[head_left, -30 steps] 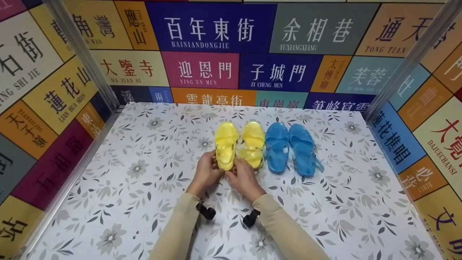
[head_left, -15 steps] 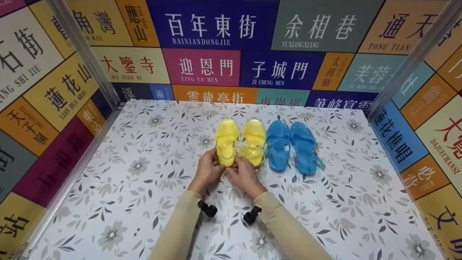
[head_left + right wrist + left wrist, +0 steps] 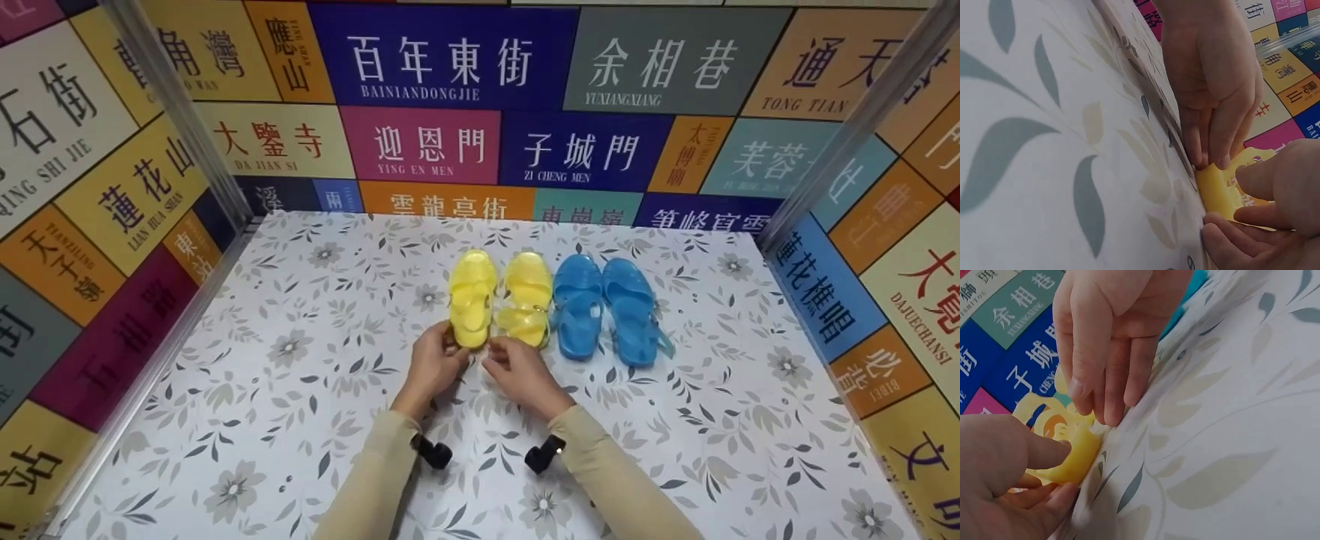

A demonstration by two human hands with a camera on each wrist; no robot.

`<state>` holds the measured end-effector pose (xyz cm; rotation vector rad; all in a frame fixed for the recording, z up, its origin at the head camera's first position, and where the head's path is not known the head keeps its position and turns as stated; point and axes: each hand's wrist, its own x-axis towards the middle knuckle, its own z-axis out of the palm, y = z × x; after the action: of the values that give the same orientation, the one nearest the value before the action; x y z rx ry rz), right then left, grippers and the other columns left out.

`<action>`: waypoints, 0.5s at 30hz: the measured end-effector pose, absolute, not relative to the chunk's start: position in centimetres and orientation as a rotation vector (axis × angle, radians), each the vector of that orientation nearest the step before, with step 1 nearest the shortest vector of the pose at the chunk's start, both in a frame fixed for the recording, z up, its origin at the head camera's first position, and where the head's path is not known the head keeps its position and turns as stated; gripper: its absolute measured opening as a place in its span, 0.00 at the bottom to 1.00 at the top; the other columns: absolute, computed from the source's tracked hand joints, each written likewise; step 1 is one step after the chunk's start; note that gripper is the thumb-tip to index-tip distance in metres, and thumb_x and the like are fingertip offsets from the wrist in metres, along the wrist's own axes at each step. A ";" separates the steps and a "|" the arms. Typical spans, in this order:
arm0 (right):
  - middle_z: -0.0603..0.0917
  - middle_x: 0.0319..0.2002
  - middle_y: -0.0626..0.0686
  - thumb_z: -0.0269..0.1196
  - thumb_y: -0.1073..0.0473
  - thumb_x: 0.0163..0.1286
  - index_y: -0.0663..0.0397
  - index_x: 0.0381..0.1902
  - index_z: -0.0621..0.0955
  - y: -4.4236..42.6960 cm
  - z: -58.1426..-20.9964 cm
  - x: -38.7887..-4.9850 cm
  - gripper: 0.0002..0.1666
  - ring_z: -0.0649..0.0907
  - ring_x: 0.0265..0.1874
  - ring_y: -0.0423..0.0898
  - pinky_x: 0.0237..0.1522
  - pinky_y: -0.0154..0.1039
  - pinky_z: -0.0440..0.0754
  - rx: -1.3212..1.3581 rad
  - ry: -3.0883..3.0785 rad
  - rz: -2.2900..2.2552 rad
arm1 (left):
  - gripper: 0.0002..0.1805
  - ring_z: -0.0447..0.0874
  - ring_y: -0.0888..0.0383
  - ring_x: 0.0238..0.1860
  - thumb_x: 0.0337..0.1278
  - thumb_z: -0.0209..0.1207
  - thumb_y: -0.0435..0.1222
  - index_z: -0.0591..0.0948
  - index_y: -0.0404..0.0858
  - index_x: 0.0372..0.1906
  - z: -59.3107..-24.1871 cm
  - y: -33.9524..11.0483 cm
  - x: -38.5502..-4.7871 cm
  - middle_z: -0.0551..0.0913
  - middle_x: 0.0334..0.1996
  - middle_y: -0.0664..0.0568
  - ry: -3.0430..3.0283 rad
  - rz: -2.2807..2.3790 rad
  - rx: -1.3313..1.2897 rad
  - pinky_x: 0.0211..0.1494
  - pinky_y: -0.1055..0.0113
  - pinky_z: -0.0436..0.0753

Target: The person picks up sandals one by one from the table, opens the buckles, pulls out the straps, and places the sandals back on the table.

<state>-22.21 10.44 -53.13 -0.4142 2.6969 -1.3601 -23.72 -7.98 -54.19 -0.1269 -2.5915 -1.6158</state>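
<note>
Two yellow sandals stand side by side in the head view, toes toward the back wall. My left hand (image 3: 433, 369) holds the heel of the left yellow sandal (image 3: 472, 292); in the left wrist view its thumb lies over the yellow heel (image 3: 1081, 453), fingers on the other side. My right hand (image 3: 525, 375) is just right of that heel, fingers relaxed, near the heel of the right yellow sandal (image 3: 527, 281). The left wrist view shows the right hand (image 3: 1109, 343) with fingers pointing down beside the yellow heel; any slight contact is unclear.
Two blue sandals, one (image 3: 577, 300) beside the yellow pair and another (image 3: 630, 304) with its strap sticking out right, stand on the floral surface (image 3: 300, 420). Walls with coloured sign panels (image 3: 442, 56) enclose the back and both sides.
My right hand has moved right, away from the left yellow sandal's heel, and its fingers have loosened. The left hand has stayed at that heel. The sandals have barely shifted.
</note>
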 end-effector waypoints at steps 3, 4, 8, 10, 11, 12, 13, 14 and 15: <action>0.85 0.57 0.64 0.64 0.60 0.76 0.68 0.65 0.78 11.2 -53.0 -21.6 0.25 0.86 0.56 0.58 0.61 0.53 0.83 -0.438 2.701 -1.307 | 0.20 0.89 0.48 0.47 0.58 0.68 0.26 0.82 0.27 0.56 -54.1 -7.8 -22.5 0.88 0.46 0.40 -2.635 -1.559 -0.085 0.52 0.56 0.88; 0.86 0.56 0.64 0.65 0.60 0.76 0.68 0.65 0.79 11.4 -52.9 -21.4 0.24 0.86 0.55 0.58 0.61 0.53 0.83 -0.447 2.703 -1.294 | 0.19 0.90 0.48 0.46 0.58 0.68 0.27 0.82 0.27 0.55 -54.0 -7.7 -22.2 0.88 0.44 0.40 -2.652 -1.523 -0.076 0.51 0.56 0.88; 0.86 0.55 0.63 0.66 0.60 0.75 0.67 0.63 0.80 12.4 -52.7 -20.8 0.23 0.87 0.53 0.58 0.59 0.53 0.83 -0.462 2.704 -1.264 | 0.12 0.89 0.51 0.38 0.57 0.69 0.29 0.84 0.28 0.45 -53.7 -7.3 -21.0 0.88 0.35 0.44 -2.713 -1.391 -0.075 0.44 0.56 0.88; 0.86 0.55 0.63 0.66 0.60 0.75 0.67 0.62 0.81 12.9 -52.6 -20.6 0.22 0.87 0.53 0.57 0.59 0.53 0.84 -0.447 2.705 -1.272 | 0.09 0.87 0.54 0.35 0.57 0.68 0.30 0.85 0.30 0.41 -53.6 -7.0 -20.7 0.89 0.32 0.47 -2.743 -1.359 -0.125 0.42 0.58 0.87; 0.86 0.55 0.63 0.67 0.60 0.75 0.67 0.62 0.81 13.2 -52.6 -20.5 0.23 0.87 0.53 0.57 0.59 0.52 0.84 -0.437 2.712 -1.275 | 0.08 0.87 0.55 0.34 0.57 0.69 0.30 0.86 0.31 0.40 -53.6 -6.8 -20.6 0.89 0.32 0.47 -2.753 -1.365 -0.157 0.42 0.59 0.87; 0.86 0.55 0.63 0.67 0.60 0.75 0.67 0.62 0.81 13.5 -52.6 -20.4 0.23 0.87 0.53 0.57 0.59 0.52 0.84 -0.418 2.717 -1.285 | 0.07 0.86 0.55 0.34 0.57 0.69 0.30 0.86 0.31 0.40 -53.6 -6.5 -20.5 0.89 0.33 0.47 -2.761 -1.380 -0.197 0.42 0.60 0.87; 0.86 0.56 0.62 0.67 0.60 0.75 0.66 0.62 0.81 13.8 -52.6 -20.3 0.23 0.87 0.53 0.57 0.59 0.51 0.84 -0.392 2.716 -1.293 | 0.08 0.87 0.56 0.35 0.57 0.69 0.30 0.86 0.31 0.40 -53.6 -6.3 -20.5 0.89 0.33 0.47 -2.767 -1.397 -0.236 0.43 0.60 0.87; 0.86 0.56 0.61 0.67 0.60 0.75 0.65 0.63 0.81 14.1 -52.6 -20.3 0.23 0.87 0.53 0.56 0.60 0.51 0.84 -0.362 2.715 -1.301 | 0.09 0.87 0.57 0.35 0.58 0.69 0.30 0.86 0.30 0.42 -53.6 -6.0 -20.4 0.89 0.34 0.47 -2.772 -1.419 -0.267 0.44 0.61 0.87; 0.87 0.56 0.60 0.67 0.59 0.75 0.64 0.64 0.81 14.3 -52.7 -20.3 0.24 0.87 0.53 0.55 0.60 0.50 0.84 -0.327 2.711 -1.313 | 0.10 0.86 0.57 0.36 0.59 0.69 0.31 0.86 0.30 0.44 -53.6 -5.8 -20.3 0.89 0.36 0.47 -2.778 -1.451 -0.277 0.45 0.62 0.87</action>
<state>-20.26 14.30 -52.66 -0.3265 2.7108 -1.3133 -20.35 -5.77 -53.58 -0.2771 -2.7777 -1.4506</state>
